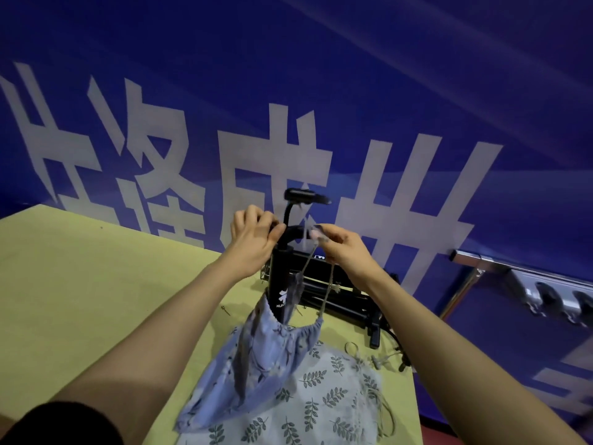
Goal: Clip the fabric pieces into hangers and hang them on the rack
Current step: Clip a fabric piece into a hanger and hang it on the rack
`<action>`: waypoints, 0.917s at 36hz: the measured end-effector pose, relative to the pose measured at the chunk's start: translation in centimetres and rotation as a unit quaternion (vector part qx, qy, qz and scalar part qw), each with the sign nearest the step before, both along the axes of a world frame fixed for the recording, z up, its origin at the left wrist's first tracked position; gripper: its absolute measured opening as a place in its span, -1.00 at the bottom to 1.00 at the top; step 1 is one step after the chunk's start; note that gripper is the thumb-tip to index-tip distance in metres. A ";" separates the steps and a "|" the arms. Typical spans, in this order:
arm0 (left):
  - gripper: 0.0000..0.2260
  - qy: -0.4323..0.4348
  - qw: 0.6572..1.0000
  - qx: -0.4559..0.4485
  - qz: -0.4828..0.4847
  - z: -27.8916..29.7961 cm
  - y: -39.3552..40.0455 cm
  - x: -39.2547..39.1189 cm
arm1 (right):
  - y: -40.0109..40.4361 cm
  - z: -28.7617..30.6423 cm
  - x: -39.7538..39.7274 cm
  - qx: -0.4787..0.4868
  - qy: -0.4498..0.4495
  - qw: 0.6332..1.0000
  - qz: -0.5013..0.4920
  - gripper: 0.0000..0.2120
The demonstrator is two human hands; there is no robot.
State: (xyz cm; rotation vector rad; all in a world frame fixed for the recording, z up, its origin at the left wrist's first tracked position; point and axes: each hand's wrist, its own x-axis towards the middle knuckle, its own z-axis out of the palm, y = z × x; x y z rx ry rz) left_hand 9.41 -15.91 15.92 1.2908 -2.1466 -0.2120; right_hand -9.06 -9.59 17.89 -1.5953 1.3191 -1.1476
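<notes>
- My black sleeve [61, 422] shows at the lower left corner, with my bare forearm running up from it over the yellow-green table [96, 284].
- My left hand [253, 236] is closed around the curved top of the black upright stand [282, 277], fingers curled over its left end.
- A blue floral fabric piece [253, 354] hangs from the stand by thin cords, its gathered top edge pulled up against the black post and its lower part draped down to the table.
- Beneath it lies a pale leaf-print fabric [324, 399], flat on the table near the front edge.
- My right hand [340, 245] pinches something small at the right end of the stand's top, fingertips together; it looks like a clear clip or the cord's end, but blur hides which.
- Farther right, a metal rail [519, 268] with dark hooks runs along the blue banner wall [385, 75].
</notes>
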 end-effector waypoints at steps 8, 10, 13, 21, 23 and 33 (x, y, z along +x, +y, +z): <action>-0.54 0.022 1.000 0.009 0.000 0.0 0.7 0.8 | -0.9 1.2 -2.1 -0.047 0.129 0.990 -0.029 -0.59; -0.44 0.019 0.999 -0.011 -0.025 0.0 1.0 0.8 | -1.5 1.7 -1.8 -0.114 0.159 0.975 -0.103 -0.63; -0.38 0.000 0.998 -0.033 -0.045 -0.1 1.4 0.7 | -2.4 2.9 -1.6 -0.194 0.143 0.950 -0.199 -0.75; -0.60 -0.003 0.997 -0.006 -0.080 0.0 2.6 0.6 | -2.9 8.3 -0.2 -0.123 -0.054 0.967 -0.216 -0.63; -0.76 -0.019 0.996 0.013 -0.081 -0.1 2.9 0.5 | -3.1 9.1 0.2 -0.147 -0.004 0.965 -0.217 -0.55; -0.61 -0.071 0.992 0.092 -0.041 0.6 4.2 -1.9 | -3.3 9.4 2.2 -0.258 0.093 0.948 -0.159 -0.65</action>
